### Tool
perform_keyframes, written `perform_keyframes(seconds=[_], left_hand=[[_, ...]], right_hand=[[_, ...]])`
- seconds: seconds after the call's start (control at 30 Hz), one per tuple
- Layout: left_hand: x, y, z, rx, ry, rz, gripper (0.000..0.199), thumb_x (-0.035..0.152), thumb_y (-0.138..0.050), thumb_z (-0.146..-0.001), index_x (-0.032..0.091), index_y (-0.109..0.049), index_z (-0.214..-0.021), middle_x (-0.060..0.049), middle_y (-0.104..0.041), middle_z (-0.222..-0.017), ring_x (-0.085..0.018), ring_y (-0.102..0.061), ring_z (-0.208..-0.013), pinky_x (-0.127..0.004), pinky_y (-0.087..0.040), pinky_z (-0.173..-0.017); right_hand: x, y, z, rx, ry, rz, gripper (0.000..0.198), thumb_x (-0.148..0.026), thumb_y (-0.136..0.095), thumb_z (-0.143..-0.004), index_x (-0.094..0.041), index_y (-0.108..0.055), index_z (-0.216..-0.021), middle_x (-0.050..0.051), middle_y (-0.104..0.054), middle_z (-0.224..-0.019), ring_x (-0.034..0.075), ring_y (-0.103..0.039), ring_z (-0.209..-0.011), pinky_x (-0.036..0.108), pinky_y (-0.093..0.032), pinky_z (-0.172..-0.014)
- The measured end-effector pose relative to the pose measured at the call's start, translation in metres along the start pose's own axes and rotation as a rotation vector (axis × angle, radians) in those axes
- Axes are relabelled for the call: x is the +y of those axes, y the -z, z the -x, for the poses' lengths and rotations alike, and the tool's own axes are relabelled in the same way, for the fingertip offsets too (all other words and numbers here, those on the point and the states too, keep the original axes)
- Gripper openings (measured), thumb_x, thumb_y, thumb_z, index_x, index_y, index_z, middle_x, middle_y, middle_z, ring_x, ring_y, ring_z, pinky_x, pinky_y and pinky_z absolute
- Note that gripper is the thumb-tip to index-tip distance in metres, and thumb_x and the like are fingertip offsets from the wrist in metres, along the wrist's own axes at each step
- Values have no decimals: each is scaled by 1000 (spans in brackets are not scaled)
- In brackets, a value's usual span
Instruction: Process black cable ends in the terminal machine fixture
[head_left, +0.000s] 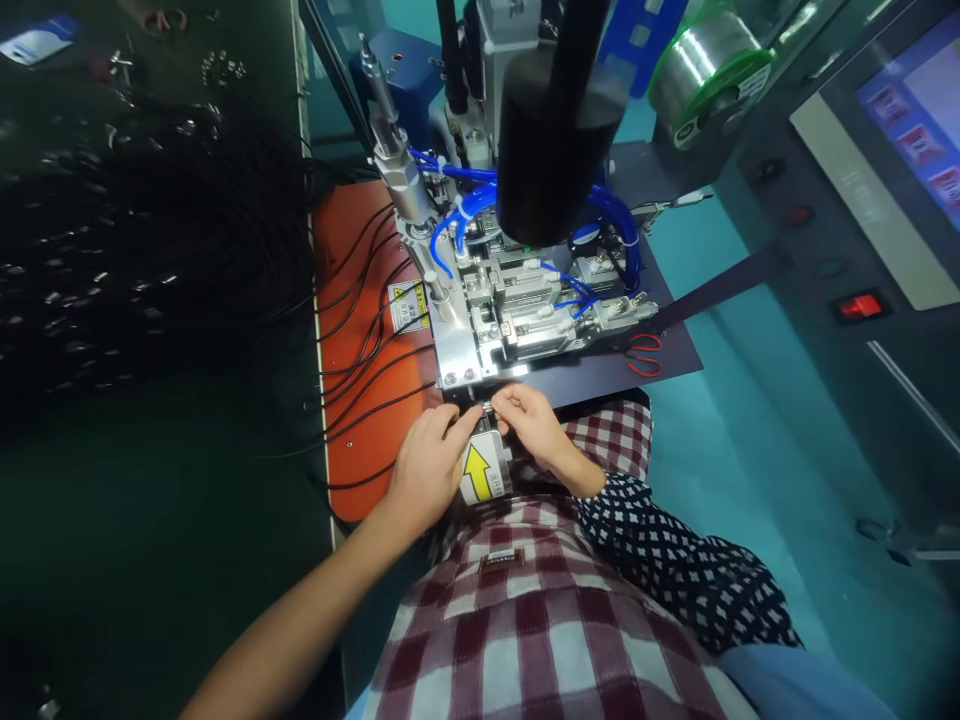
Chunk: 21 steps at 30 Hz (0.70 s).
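At the front end of a bench machine (459, 352), my left hand (429, 462) is closed, its thumb and index fingertip meeting close to the metal track. My right hand (531, 428) faces it from the other side in a pinch. Between the two sets of fingertips shows a small shiny metal piece (487, 407), too small to name surely. Just below the fingers is a white label with a yellow arrow (478, 474). Several black cables (367, 345) with their ends at the machine cross an orange plate (341, 400) left of my hands.
A dark heap of cables with shiny ends (150, 220) lies on the left. A black cylinder (559, 150) hangs over the machine. Red-handled pliers (645, 355) lie right of it. Behind are a solder wire spool (697, 65) and a control panel with a lit red switch (860, 306).
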<state>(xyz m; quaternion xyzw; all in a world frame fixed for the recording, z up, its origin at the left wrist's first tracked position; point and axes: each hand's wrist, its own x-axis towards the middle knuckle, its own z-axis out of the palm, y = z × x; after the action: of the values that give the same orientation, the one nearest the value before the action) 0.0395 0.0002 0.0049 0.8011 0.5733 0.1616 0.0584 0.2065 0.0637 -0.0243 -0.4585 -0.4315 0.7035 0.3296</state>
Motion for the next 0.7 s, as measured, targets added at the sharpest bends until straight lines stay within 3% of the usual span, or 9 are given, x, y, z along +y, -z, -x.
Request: perform_keyframes(seconds=[0.37,0.5,0.6,0.7], left_hand=[[8,-1,-3,-81,71,-4,36,13,-40,-92,13,-59,-123,-12,-59,-98,-23,-52,-86,-36,-48,-75],[11,5,25,26,211,84,42,13,-36,-95,13,-47,-136,-14,-54,-117,-23,-52,-107,-37,-47,-91],[14,8,51,13,379,-46,48,20,-39,-96,13,-39,-143,-16,-51,-123,-27,-52,-108,-43,-46,-92],[15,7,62,-22,415,-175,49,27,-41,-96,13,-41,-143,-18,-51,-130,-32,-51,-114,-48,-44,-96]], right_hand=[[4,1,0,3,36,24,25,-43,-61,-83,-20,-53,-76,-6,-52,-54,12,-49,-49,27,-39,-54],[5,2,-1,-6,50,49,24,-41,-60,-85,-19,-53,-77,-6,-53,-54,12,-49,-50,27,-39,-55],[6,3,-2,-17,54,51,25,-41,-60,-85,-19,-53,-76,-6,-53,-55,11,-49,-51,26,-39,-56],[8,3,-3,-14,57,46,26,-42,-60,-85,-19,-53,-76,-6,-53,-55,11,-49,-51,26,-39,-56]])
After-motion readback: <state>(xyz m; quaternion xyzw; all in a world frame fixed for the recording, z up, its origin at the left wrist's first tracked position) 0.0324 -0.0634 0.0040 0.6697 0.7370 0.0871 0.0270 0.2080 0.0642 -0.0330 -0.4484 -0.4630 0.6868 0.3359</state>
